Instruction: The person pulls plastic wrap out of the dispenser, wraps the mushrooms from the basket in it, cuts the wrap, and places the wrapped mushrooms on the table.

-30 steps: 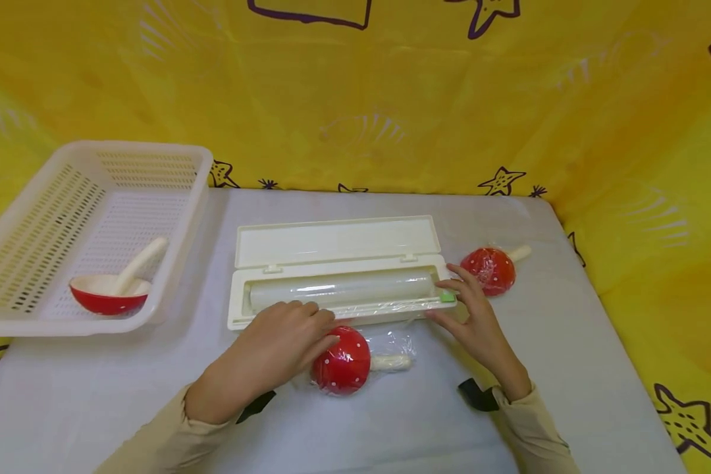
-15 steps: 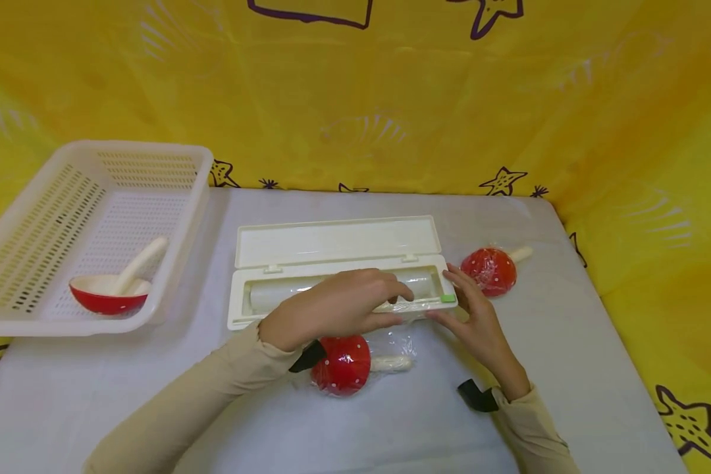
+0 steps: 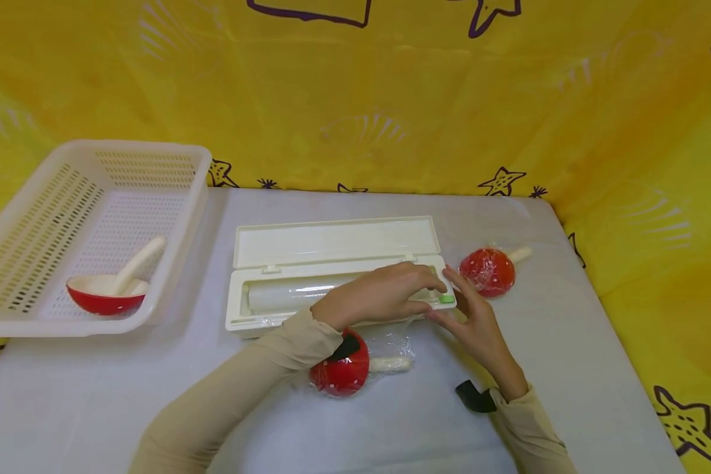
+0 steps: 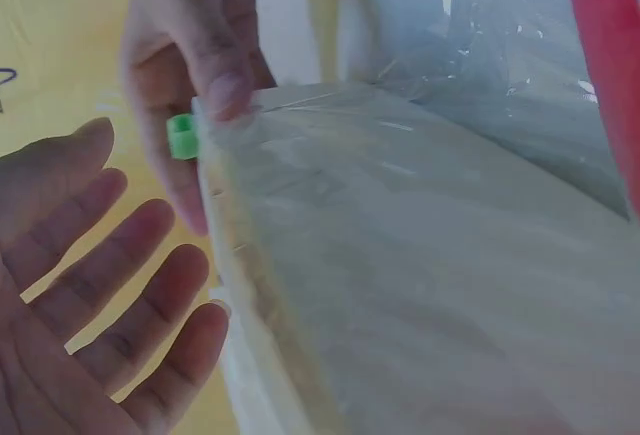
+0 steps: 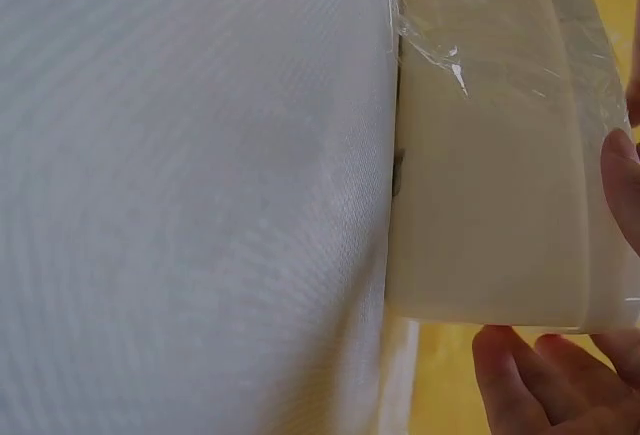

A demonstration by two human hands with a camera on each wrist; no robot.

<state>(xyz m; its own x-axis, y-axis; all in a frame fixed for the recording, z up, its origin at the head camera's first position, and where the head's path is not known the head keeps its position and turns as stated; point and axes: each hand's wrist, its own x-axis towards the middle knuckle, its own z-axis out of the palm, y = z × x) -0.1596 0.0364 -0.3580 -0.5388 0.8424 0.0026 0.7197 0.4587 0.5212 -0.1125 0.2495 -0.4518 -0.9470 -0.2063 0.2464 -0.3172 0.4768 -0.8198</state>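
A white cling film dispenser [image 3: 245, 324] lies on the table, its lid [image 3: 338, 243] tipped back and a roll of film [image 3: 290, 293] inside. My right hand [image 3: 476, 322] grips its right end, thumb at the front edge and fingers at the end wall. Over the right half of the box is my left hand [image 3: 385, 293], its fingers loosely spread in the left wrist view and close to the green cutter slide [image 4: 182, 137]. Film hangs over the front edge. A red dotted ladle [image 3: 338, 378] wrapped in film lies in front, partly behind the left sleeve.
Beyond my right hand lies another film-wrapped red ladle [image 3: 488, 271]. A white slotted basket [image 3: 180, 263] on the left holds an unwrapped red ladle [image 3: 106, 303] with a white inside. Yellow printed cloth [image 3: 355, 99] rises behind the table and along its right side.
My left hand has moved right, from the front edge beside the near ladle to the dispenser's right part near the green slide. My right hand keeps its grip on the end.
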